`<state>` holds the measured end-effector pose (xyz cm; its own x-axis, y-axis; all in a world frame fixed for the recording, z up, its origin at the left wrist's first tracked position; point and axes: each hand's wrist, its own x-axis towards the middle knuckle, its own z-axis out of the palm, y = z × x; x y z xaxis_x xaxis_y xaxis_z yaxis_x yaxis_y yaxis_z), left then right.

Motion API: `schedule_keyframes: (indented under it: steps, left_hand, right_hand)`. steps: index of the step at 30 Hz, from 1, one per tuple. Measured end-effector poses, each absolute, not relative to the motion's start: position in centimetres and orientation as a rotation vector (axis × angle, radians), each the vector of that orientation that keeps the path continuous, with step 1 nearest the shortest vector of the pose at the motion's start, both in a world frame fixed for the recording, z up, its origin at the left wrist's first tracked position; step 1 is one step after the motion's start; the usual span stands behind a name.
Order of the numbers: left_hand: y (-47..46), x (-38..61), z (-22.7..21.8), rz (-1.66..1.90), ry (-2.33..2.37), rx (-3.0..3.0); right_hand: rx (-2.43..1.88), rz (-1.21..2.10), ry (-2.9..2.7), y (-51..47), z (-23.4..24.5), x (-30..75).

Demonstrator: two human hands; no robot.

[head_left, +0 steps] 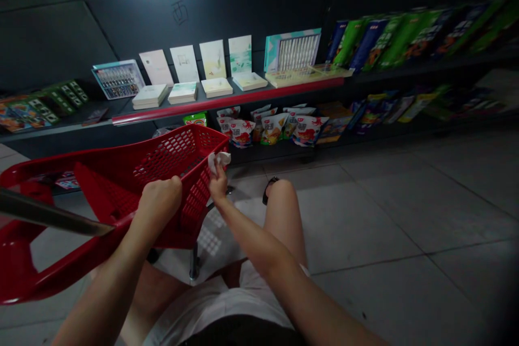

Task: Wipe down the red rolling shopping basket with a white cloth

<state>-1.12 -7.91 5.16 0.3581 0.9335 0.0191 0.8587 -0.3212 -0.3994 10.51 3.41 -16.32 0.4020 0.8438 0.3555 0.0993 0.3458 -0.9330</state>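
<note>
A red plastic shopping cart [121, 157] with perforated basket walls stands in front of me, to the left. My left hand [161, 201] is closed over the near rim of its basket. Further along the same side, my right hand [218, 178] presses a crumpled white tissue [219, 160] against the basket's outer wall, close to the front corner. The fingertips of that hand are partly covered by the tissue. Inside the basket, a red flap [95, 192] leans at a slant.
Beyond the cart runs a dark shelf with a red edge strip [227, 100], holding notebooks [182, 92], pen sets [294, 51] and green and blue packages [385, 38]. Snack bags [273, 127] sit on the lower shelf. A metal pole [52, 213] crosses the cart's handle end. Grey tiles [385, 211] cover the floor.
</note>
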Motion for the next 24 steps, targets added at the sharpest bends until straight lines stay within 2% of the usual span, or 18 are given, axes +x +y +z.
schedule_keyframes:
  steps: [6, 12, 15, 17, 21, 24]
  left_hand:
    - [-6.3, -1.0, 5.1, 0.323, -1.616, -2.263]
    - [-6.0, -1.8, 5.2, 0.355, -1.664, -2.238]
    - [-6.3, -2.5, 5.0, 0.335, -1.638, -2.249]
    - [-6.6, -2.9, 4.8, 0.324, -1.620, -2.256]
    - [-7.3, -3.3, 4.5, 0.315, -1.593, -2.275]
    - [-7.8, -3.3, 4.5, 0.311, -1.564, -2.293]
  right_hand:
    - [-1.020, 0.695, -1.358, -7.0, -19.3, 3.3]
    - [-0.880, 0.783, -1.725, -12.7, -24.2, 3.6]
    - [-1.108, 0.914, -1.359, -9.4, -24.7, 6.7]
    - [-1.271, 0.865, -1.069, -5.0, -23.6, 9.8]
    - [-1.315, 0.740, -0.859, 5.3, -18.7, 15.9]
    - [-1.319, 0.707, -0.841, 9.5, -15.1, 17.3]
